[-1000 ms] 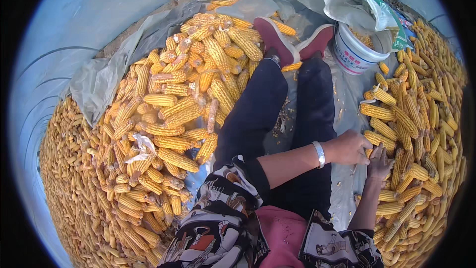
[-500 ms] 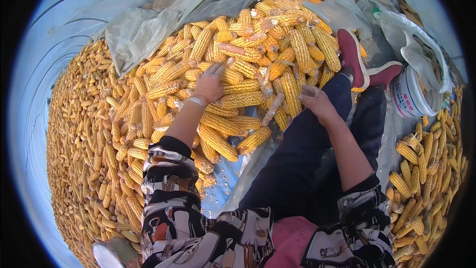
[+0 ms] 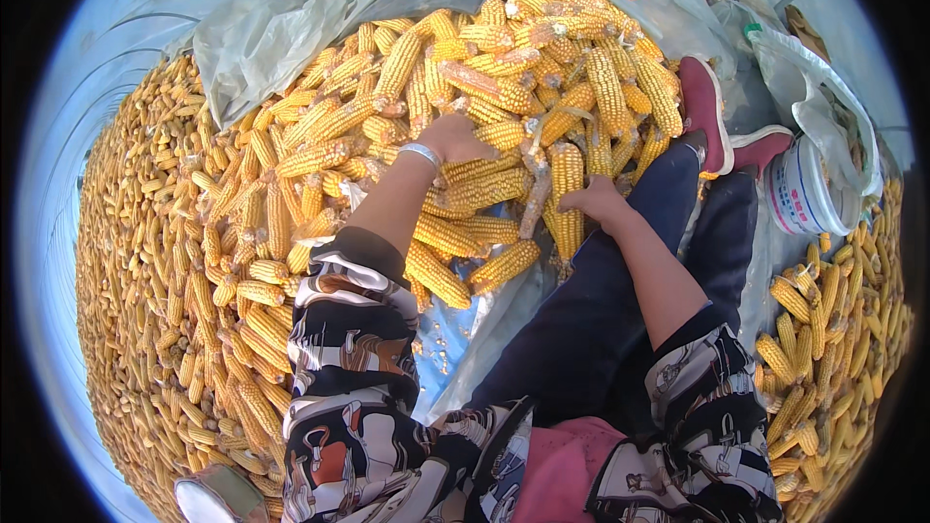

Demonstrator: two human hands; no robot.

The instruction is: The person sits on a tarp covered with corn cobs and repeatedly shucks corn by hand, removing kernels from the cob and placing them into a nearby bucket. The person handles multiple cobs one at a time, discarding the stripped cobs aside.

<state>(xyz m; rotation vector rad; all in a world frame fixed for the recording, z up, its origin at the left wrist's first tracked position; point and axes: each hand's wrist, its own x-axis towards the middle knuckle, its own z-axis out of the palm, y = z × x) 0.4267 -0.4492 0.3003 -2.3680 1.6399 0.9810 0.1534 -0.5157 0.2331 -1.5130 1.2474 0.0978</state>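
Observation:
Both my hands are low over a heap of yellow corn cobs (image 3: 441, 276). My left hand (image 3: 455, 138), with a pale band at the wrist, has its fingers curled down round a corn cob (image 3: 501, 135) in the middle of the heap; the fingertips are partly hidden. My right hand (image 3: 596, 201) is beside my thigh, thumb stretched out from the fingers. Its thumb is at the lower part of an upright corn cob (image 3: 567, 172), and the hand does not close round it. A thin, bare-looking cob (image 3: 535, 201) lies between my hands.
A far larger mass of corn cobs (image 3: 174, 281) spreads along the left. More cobs (image 3: 823, 329) lie at the right, below a white bucket (image 3: 804, 189). Plastic sheeting (image 3: 266, 44) borders the heap's far edge. My legs (image 3: 572, 315) stretch across the middle, ending in dark red shoes (image 3: 704, 111).
My left hand has moved right across the heap, from lying spread on the cobs to curled over one. My right hand has shifted slightly left and down towards the upright cob.

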